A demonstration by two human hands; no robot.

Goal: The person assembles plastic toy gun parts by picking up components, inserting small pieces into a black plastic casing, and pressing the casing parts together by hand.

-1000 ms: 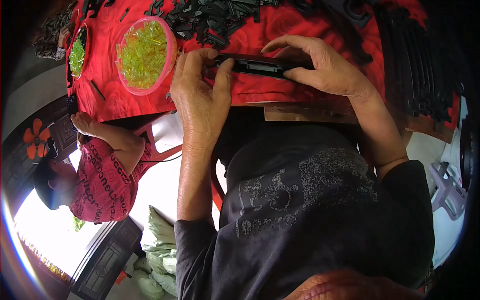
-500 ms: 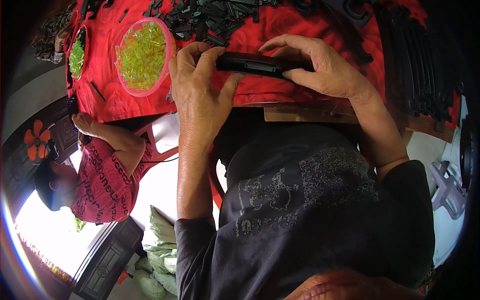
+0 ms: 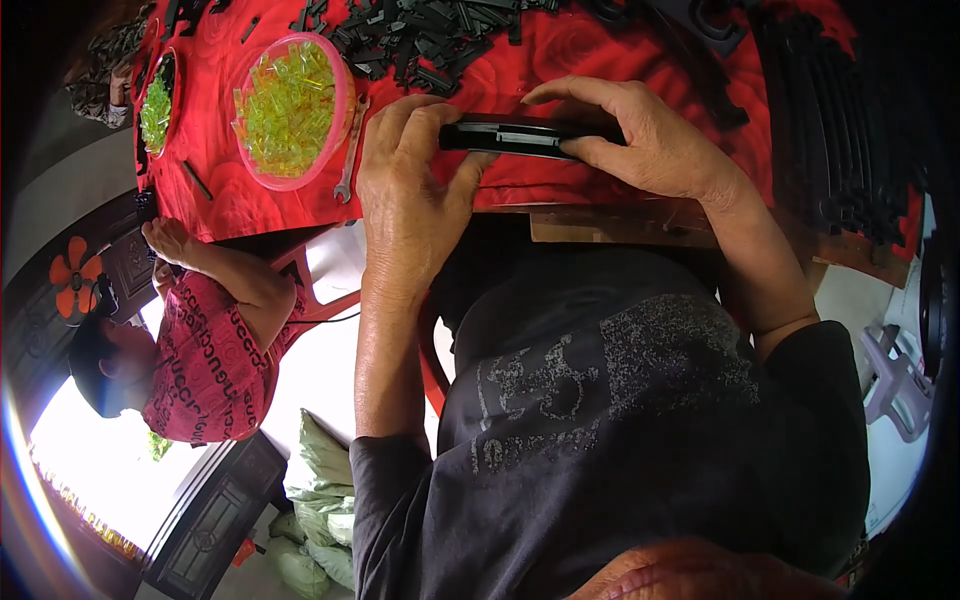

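A glossy black, slightly curved plastic bar [image 3: 515, 137] with a long slot in its near side is held level between my two hands, just over the near part of the table. My left hand [image 3: 412, 185] grips its left end, fingers behind and thumb in front. The other end sits between the thumb and fingers of my right hand [image 3: 650, 135], which cover it. Beside my left hand lies a metal spanner [image 3: 347, 170]. A pink-rimmed basket [image 3: 338, 140] full of clear yellow-green pieces stands to its left.
Small black plastic parts [image 3: 420, 40] lie heaped at the back of the red-covered table [image 3: 560, 50]. Long black curved strips [image 3: 840, 120] are stacked at the right. A co-worker in a red patterned shirt [image 3: 215, 350] sits at the left, near a bowl of green pieces [image 3: 157, 115].
The bar has rolled a little, so its slot faces me more openly. My left hand has shifted slightly right, and the spanner shows more fully.
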